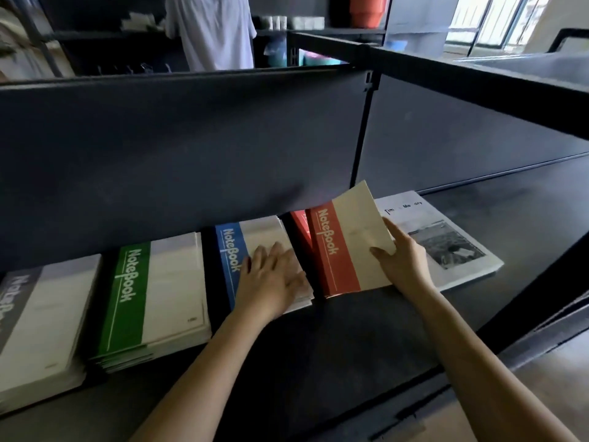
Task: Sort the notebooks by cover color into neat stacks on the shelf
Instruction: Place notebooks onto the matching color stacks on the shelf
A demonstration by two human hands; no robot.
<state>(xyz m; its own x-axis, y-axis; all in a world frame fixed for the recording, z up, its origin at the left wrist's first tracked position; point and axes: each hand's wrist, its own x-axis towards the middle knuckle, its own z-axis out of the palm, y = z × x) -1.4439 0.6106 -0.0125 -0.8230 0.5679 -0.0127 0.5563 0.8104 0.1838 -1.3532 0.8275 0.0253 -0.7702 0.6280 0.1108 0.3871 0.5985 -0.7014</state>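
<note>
Four notebook stacks lie in a row on the dark shelf (366, 320): grey (38, 320) at far left, then green (153, 291), blue (242, 247) and red (299, 228). My left hand (271, 279) rests flat, fingers straight, on the blue stack's pale cover. My right hand (401, 256) pinches the right edge of a red notebook (344, 244), thumb on top. That notebook is tilted, with its right side raised, over the red stack.
A white booklet with a black-and-white photo (446, 240) lies flat right of the red stack, partly under my right hand. The upper shelf's dark front panel (178, 148) hangs over the stacks' far ends. A person in a white shirt (210, 30) stands behind the shelving.
</note>
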